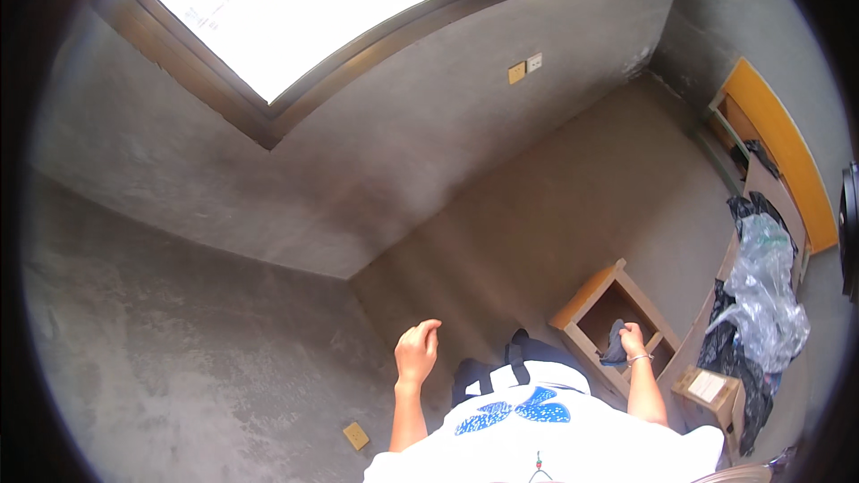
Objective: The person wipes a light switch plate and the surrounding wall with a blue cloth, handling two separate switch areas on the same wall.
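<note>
My right hand (633, 338) is closed on a dark grey cloth (615, 343), which hangs down from the fingers. Below it stands a small wooden cabinet (582, 300) with an open top and a dark inside; whether the cloth touches its frame I cannot tell. My left hand (418, 353) is raised in front of me, its fingers curled loosely together. Nothing shows in it, and it is apart from every object.
On the right lie clear plastic sheeting (761, 291) and black plastic bags (763, 411), beside a cardboard box (711, 394). A yellow-orange wooden board (787, 156) leans by the wall. Grey walls meet at a corner ahead, under a brown-framed window (376, 40).
</note>
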Motion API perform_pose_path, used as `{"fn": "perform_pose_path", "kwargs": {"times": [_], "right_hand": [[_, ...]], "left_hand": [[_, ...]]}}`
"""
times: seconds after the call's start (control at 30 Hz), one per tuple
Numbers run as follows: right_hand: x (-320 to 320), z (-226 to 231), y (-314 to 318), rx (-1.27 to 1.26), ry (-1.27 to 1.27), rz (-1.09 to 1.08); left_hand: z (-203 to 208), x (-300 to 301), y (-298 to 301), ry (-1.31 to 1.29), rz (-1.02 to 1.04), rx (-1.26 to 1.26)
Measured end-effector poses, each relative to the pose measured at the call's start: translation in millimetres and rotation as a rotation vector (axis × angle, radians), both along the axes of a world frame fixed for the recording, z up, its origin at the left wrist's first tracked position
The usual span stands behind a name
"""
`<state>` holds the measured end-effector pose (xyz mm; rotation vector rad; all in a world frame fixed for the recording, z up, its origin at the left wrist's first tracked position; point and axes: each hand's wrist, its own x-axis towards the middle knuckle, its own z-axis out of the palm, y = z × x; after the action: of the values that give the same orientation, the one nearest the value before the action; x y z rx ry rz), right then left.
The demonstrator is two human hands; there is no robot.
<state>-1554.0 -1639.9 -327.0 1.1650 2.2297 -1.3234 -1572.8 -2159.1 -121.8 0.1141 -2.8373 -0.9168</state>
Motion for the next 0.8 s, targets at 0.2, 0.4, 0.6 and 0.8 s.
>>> {"fn": "perform_pose_path", "kwargs": {"times": [0.2, 0.4, 0.6, 0.8], "right_hand": [[-102.4, 43.3, -21.6, -0.218, 0.254, -0.21], [-178.7, 40.7, -50.3, -0.493, 0.314, -0.344], [-241.5, 45.8, -73.9, -0.529, 0.337, -0.512], [-307.5, 78.2, -103.4, -0.573, 0.39, -0.538]], "left_hand": [[4.2, -98.8, 13.6, -0.069, -0.069, 0.015], [-9.6, -226.3, 0.4, -0.102, -0.148, 0.026], [-14.7, -392.3, 5.4, -0.087, -0.42, -0.02], [13.9, -542.6, 30.3, 0.093, -0.604, -0.046]]}}
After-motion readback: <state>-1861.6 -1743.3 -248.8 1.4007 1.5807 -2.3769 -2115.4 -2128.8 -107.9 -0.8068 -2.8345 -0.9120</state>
